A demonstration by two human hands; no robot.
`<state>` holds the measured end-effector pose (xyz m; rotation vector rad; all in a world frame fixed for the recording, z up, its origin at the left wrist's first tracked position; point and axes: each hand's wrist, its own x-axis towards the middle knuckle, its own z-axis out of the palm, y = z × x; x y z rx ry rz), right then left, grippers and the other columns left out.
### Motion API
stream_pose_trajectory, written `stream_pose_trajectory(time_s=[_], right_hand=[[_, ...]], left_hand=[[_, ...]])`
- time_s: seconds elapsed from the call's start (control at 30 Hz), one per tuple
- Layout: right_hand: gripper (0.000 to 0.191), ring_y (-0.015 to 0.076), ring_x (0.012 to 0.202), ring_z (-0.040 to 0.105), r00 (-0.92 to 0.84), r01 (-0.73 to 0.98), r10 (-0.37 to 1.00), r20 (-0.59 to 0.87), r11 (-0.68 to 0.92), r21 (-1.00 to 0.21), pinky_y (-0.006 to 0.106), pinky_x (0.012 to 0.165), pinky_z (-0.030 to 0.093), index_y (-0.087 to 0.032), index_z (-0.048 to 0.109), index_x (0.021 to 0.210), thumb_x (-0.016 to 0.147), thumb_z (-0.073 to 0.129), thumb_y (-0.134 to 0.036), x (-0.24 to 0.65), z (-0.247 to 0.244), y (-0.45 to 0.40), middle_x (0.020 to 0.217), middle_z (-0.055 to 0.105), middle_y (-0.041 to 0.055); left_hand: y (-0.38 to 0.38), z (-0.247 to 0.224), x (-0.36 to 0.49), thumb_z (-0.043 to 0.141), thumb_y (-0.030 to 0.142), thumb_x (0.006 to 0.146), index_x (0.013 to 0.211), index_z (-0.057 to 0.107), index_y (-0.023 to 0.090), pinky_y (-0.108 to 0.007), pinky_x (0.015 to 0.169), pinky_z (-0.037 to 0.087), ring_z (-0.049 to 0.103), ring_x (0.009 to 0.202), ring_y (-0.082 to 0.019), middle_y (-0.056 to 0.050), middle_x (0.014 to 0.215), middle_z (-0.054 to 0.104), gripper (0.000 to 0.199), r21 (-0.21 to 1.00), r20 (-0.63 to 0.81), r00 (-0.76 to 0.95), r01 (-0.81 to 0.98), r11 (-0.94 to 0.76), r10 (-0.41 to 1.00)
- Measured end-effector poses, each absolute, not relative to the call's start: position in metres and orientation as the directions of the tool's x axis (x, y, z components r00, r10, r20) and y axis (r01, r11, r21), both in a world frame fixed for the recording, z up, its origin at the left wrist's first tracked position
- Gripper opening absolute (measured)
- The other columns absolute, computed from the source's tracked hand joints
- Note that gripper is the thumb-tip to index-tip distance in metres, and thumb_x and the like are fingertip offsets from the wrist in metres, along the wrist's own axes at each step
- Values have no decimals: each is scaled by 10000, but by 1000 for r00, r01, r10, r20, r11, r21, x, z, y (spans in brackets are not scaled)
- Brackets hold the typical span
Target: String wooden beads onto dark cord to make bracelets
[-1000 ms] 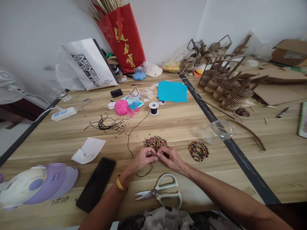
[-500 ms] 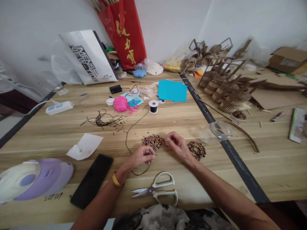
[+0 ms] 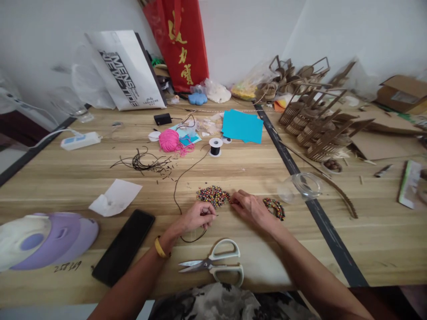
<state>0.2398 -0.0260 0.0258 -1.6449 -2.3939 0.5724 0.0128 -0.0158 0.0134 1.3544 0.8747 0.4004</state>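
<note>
My left hand (image 3: 199, 216) pinches a thin dark cord (image 3: 175, 189), whose short tip pokes out past the fingertips. From there the cord loops below the hand and runs back to a white spool (image 3: 215, 142) wound with black cord. Just beyond the left hand lies a loose pile of small multicoloured beads (image 3: 212, 195). At the pile's right edge, my right hand (image 3: 248, 206) is lowered to the table with its fingers pressed together; whatever sits between the fingertips is hidden. A beaded string (image 3: 274, 209) lies coiled right beside the right hand.
Scissors (image 3: 213, 263) lie partly open near the front edge, and a black phone (image 3: 124, 246) is left of my forearm. Cut black cords (image 3: 143, 162), pink yarn (image 3: 169, 141) and blue sheets (image 3: 243, 126) lie farther back. A clear round container (image 3: 305, 186) stands right, before wooden baskets (image 3: 320, 133).
My right hand has come down onto the table at the bead pile's right edge, palm turned lower. The left hand keeps its pinch on the cord. The view has shifted slightly.
</note>
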Motion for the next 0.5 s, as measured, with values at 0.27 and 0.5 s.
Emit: stream_pose_trajectory(time_s=[0.27, 0.5], right_hand=[[134, 136, 710, 561, -374, 897, 923, -95, 333, -290, 238, 611, 318, -176, 588, 926, 936, 455, -187, 227, 32, -30, 877, 591, 53], [123, 131, 716, 564, -422, 877, 906, -47, 394, -275, 225, 596, 329, -177, 584, 945, 935, 461, -185, 223, 24, -32, 897, 594, 47]], left_hand=[[-16, 12, 13, 622, 329, 752, 741, 533, 124, -175, 432, 427, 512, 430, -65, 29, 557, 547, 224, 946, -322, 635, 238, 218, 702], [-16, 12, 13, 635, 369, 751, 739, 529, 128, -180, 420, 414, 512, 419, -72, 32, 550, 545, 263, 947, -317, 629, 242, 209, 710]])
